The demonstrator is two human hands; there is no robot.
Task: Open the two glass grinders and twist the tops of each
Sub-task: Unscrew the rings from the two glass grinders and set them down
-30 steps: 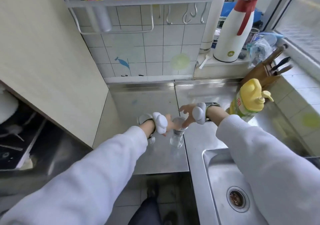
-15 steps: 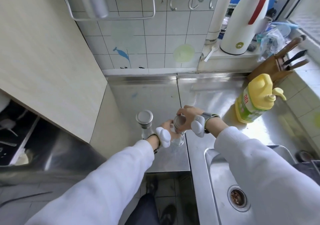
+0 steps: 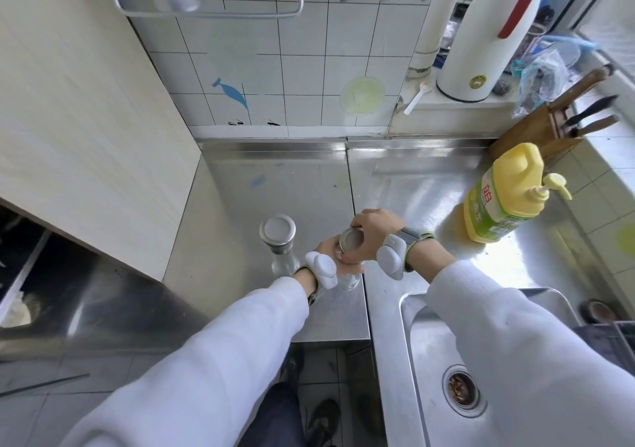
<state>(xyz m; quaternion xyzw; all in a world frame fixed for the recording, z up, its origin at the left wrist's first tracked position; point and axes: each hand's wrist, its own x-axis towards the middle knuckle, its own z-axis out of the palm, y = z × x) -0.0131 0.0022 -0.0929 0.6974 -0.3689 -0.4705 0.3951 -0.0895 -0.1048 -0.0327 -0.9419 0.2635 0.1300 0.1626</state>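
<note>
Two glass grinders with steel tops stand on the steel counter. The left grinder stands free, its round metal cap in full view. My left hand wraps the glass body of the right grinder, mostly hidden behind the white device on my wrist. My right hand curls over that grinder's metal top from the right, fingers around its rim. The grinder's glass base shows just below my hands.
A yellow pump bottle stands to the right, with a wooden knife block behind it. A steel sink lies at the lower right. A white thermos sits on the back ledge. A beige cabinet wall bounds the left side.
The view has tilted down and closer. My left hand slid from near the left grinder onto the right grinder's body, and my right hand closed over its top. The left grinder is now uncovered.
</note>
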